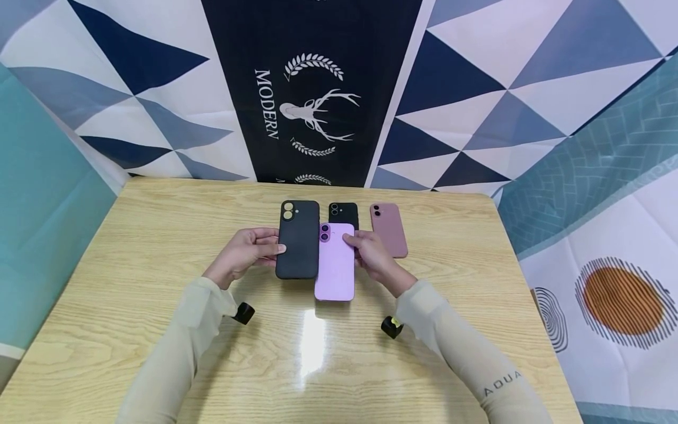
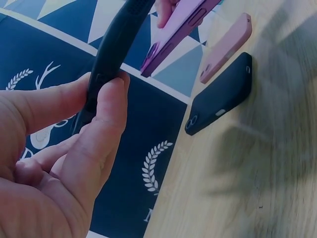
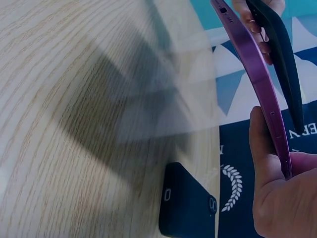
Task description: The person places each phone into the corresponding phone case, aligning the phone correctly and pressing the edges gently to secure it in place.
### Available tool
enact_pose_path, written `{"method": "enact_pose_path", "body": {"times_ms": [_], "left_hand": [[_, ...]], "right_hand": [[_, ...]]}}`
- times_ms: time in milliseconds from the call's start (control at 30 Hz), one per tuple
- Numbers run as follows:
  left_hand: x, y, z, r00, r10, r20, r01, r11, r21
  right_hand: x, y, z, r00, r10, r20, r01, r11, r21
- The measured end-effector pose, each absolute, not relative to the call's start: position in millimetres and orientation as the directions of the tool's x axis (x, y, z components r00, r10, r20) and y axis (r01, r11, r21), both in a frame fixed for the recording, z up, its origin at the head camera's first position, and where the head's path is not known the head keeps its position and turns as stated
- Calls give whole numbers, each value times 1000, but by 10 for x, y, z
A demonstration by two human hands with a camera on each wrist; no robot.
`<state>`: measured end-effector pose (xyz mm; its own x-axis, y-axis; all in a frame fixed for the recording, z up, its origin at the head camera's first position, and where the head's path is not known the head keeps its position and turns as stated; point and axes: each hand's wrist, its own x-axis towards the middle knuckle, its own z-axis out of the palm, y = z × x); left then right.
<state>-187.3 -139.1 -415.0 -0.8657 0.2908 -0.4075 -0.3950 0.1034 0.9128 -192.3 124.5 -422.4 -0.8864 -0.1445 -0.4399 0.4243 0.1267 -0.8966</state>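
Note:
My left hand [image 1: 245, 250] pinches a black phone case [image 1: 298, 244] by its left edge, thumb on the back face and fingers behind. Wood-coloured light shows through its round camera holes. A lilac phone [image 1: 335, 268] is in my right hand [image 1: 375, 254], its thumb on the back near the top right edge. Both are raised above the table, the case overlapping the phone's left edge in the head view. In the right wrist view, the phone's purple side frame [image 3: 257, 69] and the thin black case [image 3: 285, 59] stand side by side with a gap.
Behind the lilac phone, a smaller black phone [image 1: 344, 212] lies on the wooden table [image 1: 450, 235], partly covered in the head view. To its right lies a dusty pink phone [image 1: 389, 231]. A patterned cloth [image 1: 466, 88] hangs past the far edge. Black wrist cameras [image 1: 244, 313] sit under both sleeves.

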Motion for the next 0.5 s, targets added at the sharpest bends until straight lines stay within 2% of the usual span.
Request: {"method": "enact_pose_path", "body": {"times_ms": [200,500], "left_hand": [[-1851,-1361,-4123,-858,272,-436,-411,146,900],[-1837,-1346,-4142,-855,280,-436,-410,148,900]], "right_hand": [[-1949,1221,-4194,-882,-150,-447,427,148,-892],[-1956,1152,-4190,-877,-151,-457,448,87,-890]]}}
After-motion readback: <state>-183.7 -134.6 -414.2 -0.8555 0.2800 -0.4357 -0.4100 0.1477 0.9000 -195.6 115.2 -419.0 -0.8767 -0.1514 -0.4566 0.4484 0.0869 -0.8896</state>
